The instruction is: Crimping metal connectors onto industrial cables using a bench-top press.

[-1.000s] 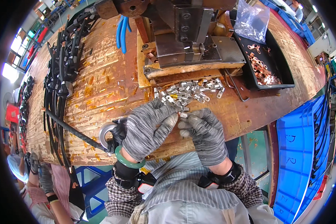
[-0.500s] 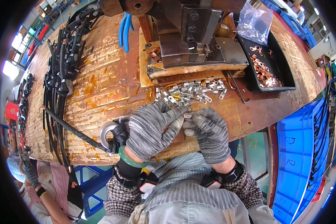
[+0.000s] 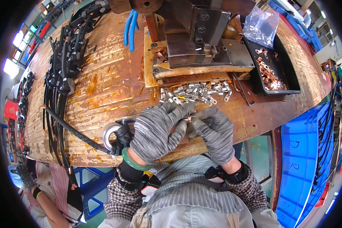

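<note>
Both my hands wear grey knitted gloves and meet at the table's near edge. Between their fingertips is a small cable lug [image 3: 189, 119] with a coppery glint, mostly covered by the fingers. My left hand [image 3: 155, 127] pinches it from one side, my right hand [image 3: 213, 131] from the other. Just beyond the fingers lies a loose pile of silver cable lugs [image 3: 201, 91]. Left of my left hand, a metal ring [image 3: 110, 133] sits beside a black-wrapped bundle, with a black cable [image 3: 74, 129] reaching up to it.
A heavy metal press [image 3: 197, 45] stands behind the lugs. Right of it, a black tray [image 3: 290, 74] holds copper lugs and a clear plastic bag [image 3: 260, 26]. Black cables [image 3: 60, 76] lie at left, blue plier handles [image 3: 131, 28] behind. A blue crate [image 3: 298, 163] stands right; a co-worker's gloved hand [image 3: 26, 175] shows lower left.
The lug between my fingertips has turned, showing a coppery part where silver showed before. My right fingers have shifted around it. The co-worker's hand at lower left has moved slightly.
</note>
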Demonstrator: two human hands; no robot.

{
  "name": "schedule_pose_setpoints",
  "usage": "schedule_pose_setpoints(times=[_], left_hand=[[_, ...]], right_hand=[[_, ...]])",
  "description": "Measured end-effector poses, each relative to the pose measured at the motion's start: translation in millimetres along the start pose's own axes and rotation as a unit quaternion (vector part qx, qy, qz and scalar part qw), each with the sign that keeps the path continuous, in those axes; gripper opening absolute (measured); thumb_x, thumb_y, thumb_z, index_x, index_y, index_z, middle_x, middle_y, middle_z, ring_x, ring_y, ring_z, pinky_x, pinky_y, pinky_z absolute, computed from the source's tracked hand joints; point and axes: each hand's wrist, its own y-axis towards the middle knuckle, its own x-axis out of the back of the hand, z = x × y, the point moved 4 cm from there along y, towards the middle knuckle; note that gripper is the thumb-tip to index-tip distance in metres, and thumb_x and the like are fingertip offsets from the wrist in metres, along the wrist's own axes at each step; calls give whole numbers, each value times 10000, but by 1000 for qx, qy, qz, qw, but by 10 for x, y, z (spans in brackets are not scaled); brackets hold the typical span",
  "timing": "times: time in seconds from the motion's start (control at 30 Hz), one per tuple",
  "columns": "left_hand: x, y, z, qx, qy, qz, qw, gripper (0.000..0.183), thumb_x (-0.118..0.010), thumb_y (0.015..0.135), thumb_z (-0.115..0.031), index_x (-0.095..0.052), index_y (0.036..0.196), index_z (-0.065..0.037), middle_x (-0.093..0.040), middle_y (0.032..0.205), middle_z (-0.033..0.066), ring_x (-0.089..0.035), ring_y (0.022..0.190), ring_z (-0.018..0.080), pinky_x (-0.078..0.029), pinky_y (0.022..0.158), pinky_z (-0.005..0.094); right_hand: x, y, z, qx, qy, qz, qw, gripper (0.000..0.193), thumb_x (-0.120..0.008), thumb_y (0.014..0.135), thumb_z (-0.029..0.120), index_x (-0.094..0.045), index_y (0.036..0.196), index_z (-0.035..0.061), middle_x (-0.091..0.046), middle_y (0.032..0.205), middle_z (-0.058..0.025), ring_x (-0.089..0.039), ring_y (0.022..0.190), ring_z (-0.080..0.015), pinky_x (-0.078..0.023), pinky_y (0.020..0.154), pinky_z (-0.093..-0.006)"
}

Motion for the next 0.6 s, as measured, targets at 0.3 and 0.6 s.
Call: schedule_pose_setpoints(times=[0.3, 0.6], left_hand=[[380, -267, -75, 27, 85, -153, 984, 449, -646, 710, -152, -517, 1129, -55, -516, 1060, 155, -524, 968, 288, -453, 794, 361], [561, -1273, 683, 342, -181, -193, 902, 362, -621, 811, -182, -512, 1091, 19, -584, 967, 66, -564, 836, 130, -469, 738, 237]], right_hand=[[3, 79, 28, -66, -1, 61, 996, 115, -554, 843, 59, -535, 935, -8, -594, 802, -64, -595, 733, -117, -514, 631, -234], [3, 74, -9, -97, 49, 34, 994, 113, -554, 842, 72, -534, 922, -5, -591, 764, -60, -603, 709, -127, -518, 621, -237]])
